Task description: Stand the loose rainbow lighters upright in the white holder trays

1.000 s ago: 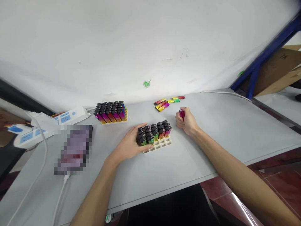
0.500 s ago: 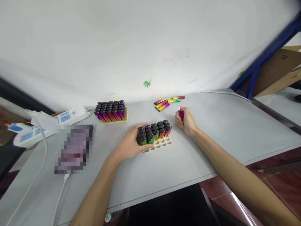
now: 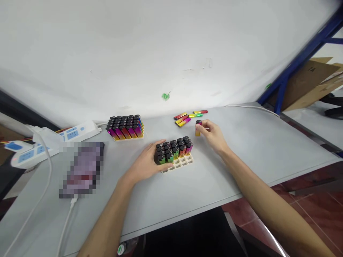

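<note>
Rainbow-tinted plastic with a black cap: the lighter [image 3: 198,128] stands upright in the right hand [image 3: 213,135], pinched between thumb and fingertips at its upper part, its lower end hanging free above the desk [image 3: 241,157]. We judge the grip to be closed on it lightly, at the tips only; the palm is clear of the lighter, which lies forward and to the left of the hand, between it and the near tray [image 3: 179,164].

The left hand [image 3: 146,162] lies flat on the desk, fingers curled against the left side of that tray, touching its outer lighters. We take it to be closed loosely round the tray's edge, steadying rather than lifting.

Risks, as we assess them:
- The fingertip pinch is shallow. A slip would drop the lighter onto the desk or against the standing rows [image 3: 174,150].
- The tray is filled at the back and left; its empty cells lie along the front. A tilted lighter may catch a cell wall and lean into its neighbours.
- Should the left hand ease off, the light tray could slide under a sideways push.

Elsewhere: a full tray [image 3: 125,127] stands well apart at the back left, loose lighters [image 3: 187,117] lie near the wall, and power strips [image 3: 53,139] with cables sit at the far left.
</note>
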